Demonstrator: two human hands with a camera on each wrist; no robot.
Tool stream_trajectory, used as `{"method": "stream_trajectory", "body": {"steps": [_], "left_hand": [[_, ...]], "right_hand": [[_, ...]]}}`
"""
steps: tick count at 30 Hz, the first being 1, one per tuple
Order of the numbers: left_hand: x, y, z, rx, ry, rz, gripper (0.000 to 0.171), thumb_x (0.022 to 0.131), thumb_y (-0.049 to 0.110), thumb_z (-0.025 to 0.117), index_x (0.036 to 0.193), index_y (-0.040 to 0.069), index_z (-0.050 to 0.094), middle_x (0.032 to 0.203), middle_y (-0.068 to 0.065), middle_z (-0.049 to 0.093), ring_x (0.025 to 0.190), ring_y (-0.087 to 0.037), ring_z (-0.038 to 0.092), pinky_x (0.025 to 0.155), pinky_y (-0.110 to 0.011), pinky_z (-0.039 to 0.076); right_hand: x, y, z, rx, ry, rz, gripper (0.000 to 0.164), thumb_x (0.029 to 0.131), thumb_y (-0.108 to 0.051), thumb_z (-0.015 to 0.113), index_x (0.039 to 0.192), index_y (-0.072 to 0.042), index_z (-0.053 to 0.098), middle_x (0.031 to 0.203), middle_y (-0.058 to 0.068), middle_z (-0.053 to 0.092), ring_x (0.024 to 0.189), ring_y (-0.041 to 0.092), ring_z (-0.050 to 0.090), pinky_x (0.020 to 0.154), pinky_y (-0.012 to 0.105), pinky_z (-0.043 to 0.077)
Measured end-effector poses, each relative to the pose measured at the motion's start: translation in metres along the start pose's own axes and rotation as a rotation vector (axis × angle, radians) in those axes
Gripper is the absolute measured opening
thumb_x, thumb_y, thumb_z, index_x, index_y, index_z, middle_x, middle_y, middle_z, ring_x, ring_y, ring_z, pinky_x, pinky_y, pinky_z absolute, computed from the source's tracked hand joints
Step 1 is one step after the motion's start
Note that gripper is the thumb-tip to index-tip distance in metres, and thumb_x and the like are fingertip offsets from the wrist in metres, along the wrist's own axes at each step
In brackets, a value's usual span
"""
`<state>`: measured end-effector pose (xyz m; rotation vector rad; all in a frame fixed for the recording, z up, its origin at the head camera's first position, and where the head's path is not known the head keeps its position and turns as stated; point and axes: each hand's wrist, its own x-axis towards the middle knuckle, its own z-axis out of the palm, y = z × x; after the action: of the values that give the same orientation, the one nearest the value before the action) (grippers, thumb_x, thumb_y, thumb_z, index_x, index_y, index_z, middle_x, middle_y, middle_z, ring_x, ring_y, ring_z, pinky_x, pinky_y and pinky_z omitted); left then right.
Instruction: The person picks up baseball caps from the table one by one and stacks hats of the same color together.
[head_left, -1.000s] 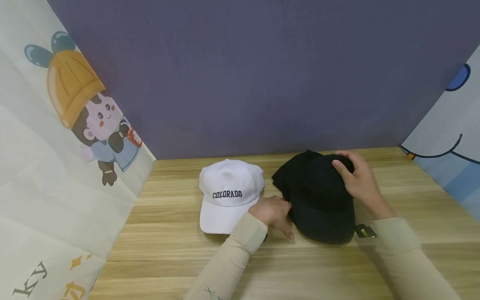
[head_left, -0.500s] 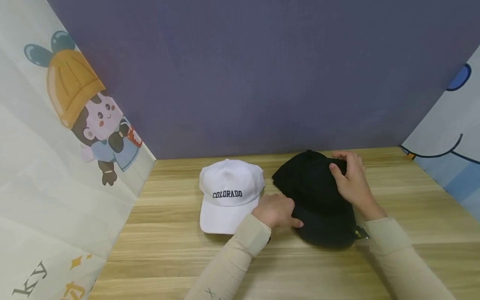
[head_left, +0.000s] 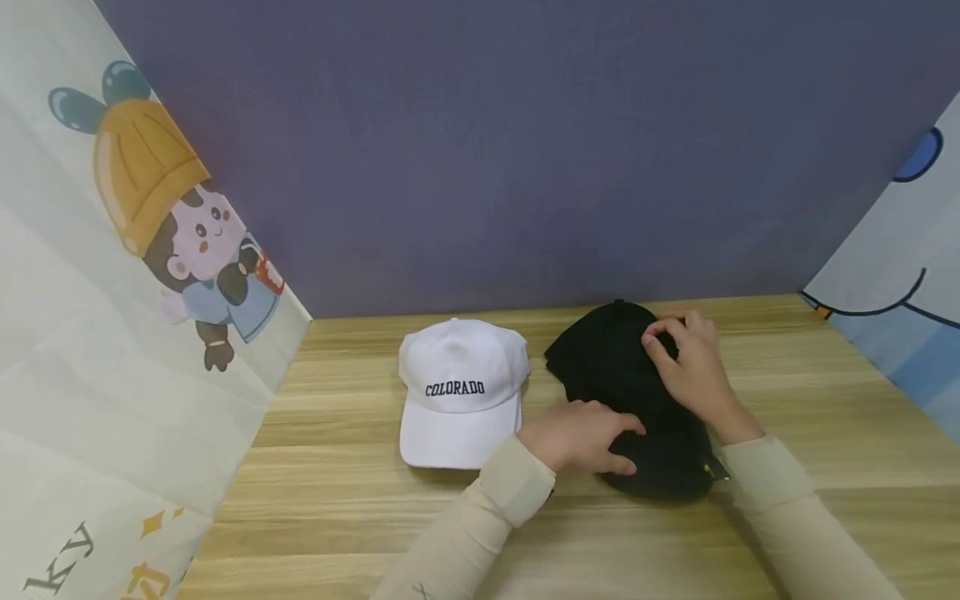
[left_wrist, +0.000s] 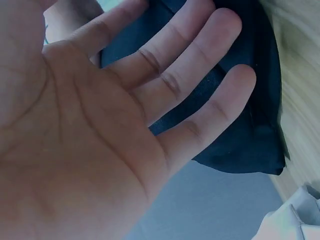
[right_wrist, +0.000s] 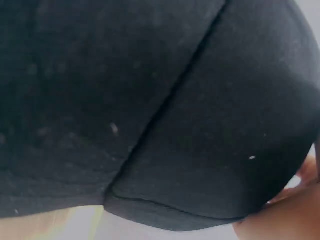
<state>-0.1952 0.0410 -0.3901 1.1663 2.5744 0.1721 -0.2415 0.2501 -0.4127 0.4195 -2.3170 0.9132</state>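
Observation:
A black baseball cap (head_left: 667, 450) lies right of centre on the table in the head view, its brim toward me. My left hand (head_left: 581, 433) is over the left side of the brim, fingers spread and loosely bent; in the left wrist view the palm (left_wrist: 85, 130) shows, with nothing gripped. My right hand (head_left: 693, 379) is at the right side of the crown, thumb and forefinger pinching the fabric near the top. Black cloth with a seam (right_wrist: 165, 110) fills most of the right wrist view. A small dark tag (head_left: 716, 471) with a yellow mark pokes out at the brim's right edge.
A white cap (head_left: 461, 367) lettered COLORADO sits just left of the black one, brim forward. Behind both caps rises a plain dark wall (head_left: 525, 167). Printed panels (head_left: 75, 292) border the wooden table (head_left: 330, 492) at the sides.
My left hand has moved right, from beside the black cap onto its brim. My right hand has slid left along the crown, and its fingertips have drawn together. The tag has shifted slightly left.

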Motion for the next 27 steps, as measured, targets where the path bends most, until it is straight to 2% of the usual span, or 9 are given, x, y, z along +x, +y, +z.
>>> {"method": "stream_trajectory", "body": {"steps": [2, 7, 15, 27], "left_hand": [[-0.0002, 0.0009, 0.0007, 0.009, -0.007, 0.01, 0.054, 0.094, 0.055, 0.068, 0.145, 0.044, 0.052, 0.142, 0.025, 0.057, 0.131, -0.007, 0.057, 0.106, -0.029, 0.049], [-0.0008, 0.0009, 0.002, 0.026, -0.022, -0.002, 0.054, 0.094, 0.055, 0.068, 0.145, 0.045, 0.053, 0.144, 0.026, 0.055, 0.135, -0.007, 0.054, 0.109, -0.03, 0.047], [-0.001, 0.0012, 0.0018, 0.0, -0.043, -0.02, 0.054, 0.093, 0.055, 0.069, 0.144, 0.046, 0.053, 0.145, 0.026, 0.055, 0.134, -0.007, 0.055, 0.108, -0.03, 0.048], [0.0017, -0.0009, 0.0039, -0.021, -0.047, -0.028, 0.052, 0.093, 0.056, 0.069, 0.142, 0.047, 0.055, 0.144, 0.026, 0.055, 0.132, -0.007, 0.056, 0.107, -0.03, 0.048]], "right_hand": [[-0.0006, 0.0001, 0.0009, -0.028, -0.037, 0.004, 0.008, 0.096, -0.009, 0.067, 0.099, -0.002, 0.067, 0.124, 0.03, 0.053, 0.113, 0.052, 0.039, 0.094, 0.064, 0.026], [-0.0023, -0.002, 0.0007, -0.085, -0.094, 0.025, 0.012, 0.094, -0.012, 0.07, 0.104, -0.007, 0.067, 0.129, 0.028, 0.048, 0.114, 0.052, 0.034, 0.097, 0.069, 0.021], [-0.0041, -0.0051, -0.0037, -0.141, -0.179, 0.062, 0.019, 0.095, -0.015, 0.071, 0.113, -0.01, 0.066, 0.131, 0.027, 0.047, 0.115, 0.053, 0.035, 0.091, 0.07, 0.022], [-0.006, -0.0074, -0.0067, -0.146, -0.323, 0.103, 0.024, 0.104, -0.026, 0.06, 0.123, -0.012, 0.058, 0.138, 0.028, 0.042, 0.124, 0.058, 0.03, 0.086, 0.068, 0.023]]}}
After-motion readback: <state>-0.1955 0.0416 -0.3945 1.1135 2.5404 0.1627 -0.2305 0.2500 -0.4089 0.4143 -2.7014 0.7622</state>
